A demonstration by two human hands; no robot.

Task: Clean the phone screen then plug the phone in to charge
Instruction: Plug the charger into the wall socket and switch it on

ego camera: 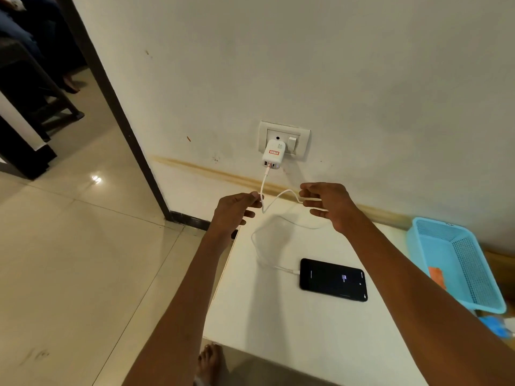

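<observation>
phone (333, 280) flat on table (278, 316) | left hand (234, 210) pinches cable (263, 190) | right hand (326, 203) loosely spread, holds nothing

— What is worn on the arms?

— Nothing is seen: both forearms are bare up to the frame's lower edge, with no sleeve in view.

— Are rings or a watch seen on the left hand (235, 208) or the right hand (327, 203)?

— None can be made out, though the fingers are perhaps too blurred for certainty.

— And below?

— A bare foot (210, 363) is shown, unshod.
</observation>
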